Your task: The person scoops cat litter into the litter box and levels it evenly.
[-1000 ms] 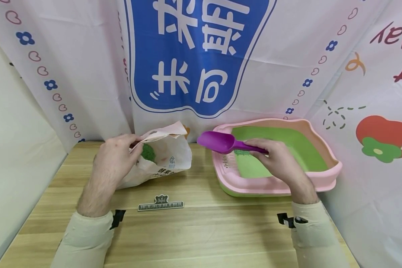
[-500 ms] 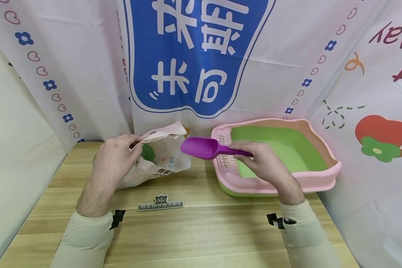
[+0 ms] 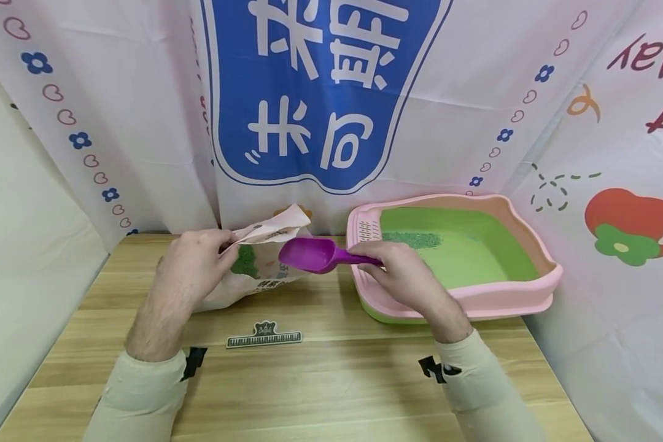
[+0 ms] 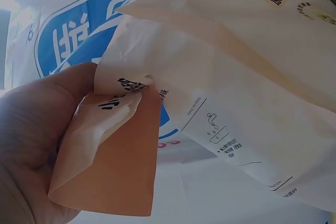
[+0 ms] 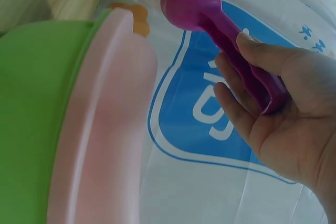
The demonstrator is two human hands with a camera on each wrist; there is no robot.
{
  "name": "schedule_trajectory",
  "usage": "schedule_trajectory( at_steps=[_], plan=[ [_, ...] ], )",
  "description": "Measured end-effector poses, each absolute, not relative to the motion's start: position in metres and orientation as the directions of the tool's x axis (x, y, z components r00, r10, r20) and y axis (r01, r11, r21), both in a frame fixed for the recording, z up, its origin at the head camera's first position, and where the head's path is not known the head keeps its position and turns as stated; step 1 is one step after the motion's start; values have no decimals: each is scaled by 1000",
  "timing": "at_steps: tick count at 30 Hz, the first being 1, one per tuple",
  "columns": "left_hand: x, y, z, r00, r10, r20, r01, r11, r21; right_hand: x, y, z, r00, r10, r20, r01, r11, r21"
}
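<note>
My left hand pinches the top edge of a pale paper bag, which lies tilted with its mouth facing right. Green granules show inside the bag. By its handle, my right hand holds a purple scoop; the scoop's bowl looks bare and hovers in front of the bag mouth. In the right wrist view the fingers curl round the scoop handle. To the right stands a litter box with a pink rim and a green base, and a patch of green granules lies in it.
A black-and-white piano-key clip lies on the wooden table in front of the bag. A printed white cloth hangs behind the bag and box, and another covers the right side.
My right hand has carried the purple scoop leftward from above the litter box to the bag mouth. The bag's upper flap has sunk slightly, while my left hand keeps its grip.
</note>
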State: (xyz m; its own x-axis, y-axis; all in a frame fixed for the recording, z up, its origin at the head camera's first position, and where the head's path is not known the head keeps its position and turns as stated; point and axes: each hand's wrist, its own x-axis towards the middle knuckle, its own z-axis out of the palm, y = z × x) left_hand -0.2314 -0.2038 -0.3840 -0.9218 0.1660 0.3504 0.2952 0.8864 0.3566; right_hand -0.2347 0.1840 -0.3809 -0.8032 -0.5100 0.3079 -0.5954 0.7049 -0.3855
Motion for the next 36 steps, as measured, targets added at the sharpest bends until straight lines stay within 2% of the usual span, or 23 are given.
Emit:
schedule_trajectory(
  at_steps=[9,18,36],
  plan=[
    [-230,-201,-386,-920,234,314,339,878,338,-228,152,-391,-825,-500,264,-565,741,-363],
    [-230,-197,-386,-924,246,292,343,870,353,-228,131,-406,-814,-523,254,-580,757,-302],
    [-233,-194,-387,-929,306,207,364,854,371,-224,117,-422,-828,-547,125,-552,756,-351]
  ],
)
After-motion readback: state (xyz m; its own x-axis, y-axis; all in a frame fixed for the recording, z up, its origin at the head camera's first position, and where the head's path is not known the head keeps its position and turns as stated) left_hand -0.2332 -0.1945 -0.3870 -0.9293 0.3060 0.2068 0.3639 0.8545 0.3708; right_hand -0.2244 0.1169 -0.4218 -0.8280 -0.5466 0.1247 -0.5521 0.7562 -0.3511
